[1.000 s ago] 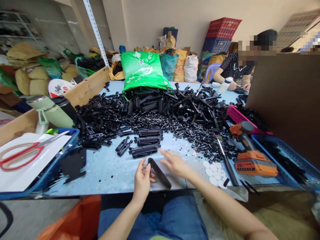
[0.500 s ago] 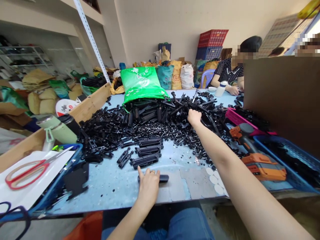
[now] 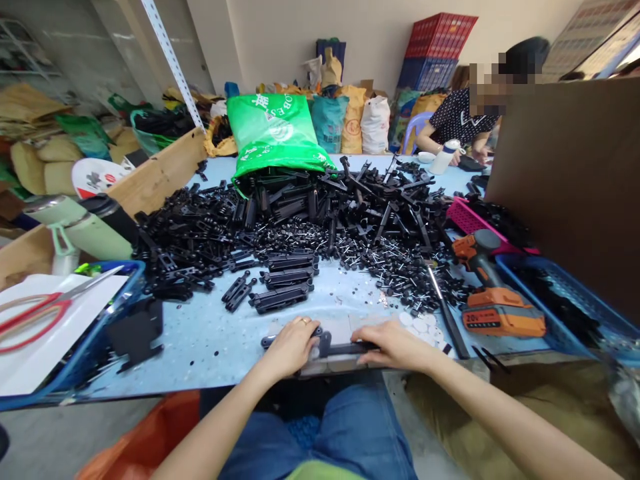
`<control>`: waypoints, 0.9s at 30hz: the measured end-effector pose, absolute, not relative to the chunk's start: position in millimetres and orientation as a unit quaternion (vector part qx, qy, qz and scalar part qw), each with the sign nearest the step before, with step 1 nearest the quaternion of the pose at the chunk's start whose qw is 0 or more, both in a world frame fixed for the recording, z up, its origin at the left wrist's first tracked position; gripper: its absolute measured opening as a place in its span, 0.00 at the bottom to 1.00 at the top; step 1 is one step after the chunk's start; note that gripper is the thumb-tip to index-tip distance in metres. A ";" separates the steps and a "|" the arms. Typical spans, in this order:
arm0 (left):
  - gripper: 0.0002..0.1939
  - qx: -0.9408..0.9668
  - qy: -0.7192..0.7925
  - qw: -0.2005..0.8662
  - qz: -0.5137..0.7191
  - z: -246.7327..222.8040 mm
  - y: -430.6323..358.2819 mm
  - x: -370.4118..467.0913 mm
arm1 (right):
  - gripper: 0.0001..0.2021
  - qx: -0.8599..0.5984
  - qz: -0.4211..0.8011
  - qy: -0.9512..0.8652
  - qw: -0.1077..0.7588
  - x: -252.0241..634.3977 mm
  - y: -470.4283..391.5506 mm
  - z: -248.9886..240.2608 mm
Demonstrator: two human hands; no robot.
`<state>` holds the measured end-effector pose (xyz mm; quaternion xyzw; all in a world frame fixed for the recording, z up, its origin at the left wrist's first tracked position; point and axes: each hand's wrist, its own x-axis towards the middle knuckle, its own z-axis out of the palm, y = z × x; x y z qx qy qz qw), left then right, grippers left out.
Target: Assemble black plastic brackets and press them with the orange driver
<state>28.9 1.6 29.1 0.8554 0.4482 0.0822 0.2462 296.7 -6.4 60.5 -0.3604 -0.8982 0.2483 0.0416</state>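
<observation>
At the table's front edge my left hand is closed over a dark plastic piece whose rounded end sticks out to its left. A long black plastic arm lies between my hands, its broad end against the fingers of my left hand. My right hand grips the arm's other end; the part under the fingers is hidden. Just beyond my left hand, several assembled black plastic pieces lie in a row. Two slim black links rest left of that row.
A heap of black parts and loose screws spreads behind, with a green sack on it. To the right are a hammer, an orange power drill and a blue basket. Scissors lie left. Another person sits across.
My right hand has come back from the heap to the front edge, now with the black arm. My left hand stays on its piece. The view has tilted down slightly.
</observation>
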 end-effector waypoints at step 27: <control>0.19 0.841 0.466 0.182 0.205 27.4 -19.2 22.3 | 0.14 -0.401 -0.001 -0.916 -0.025 257.7 -18.9 81.8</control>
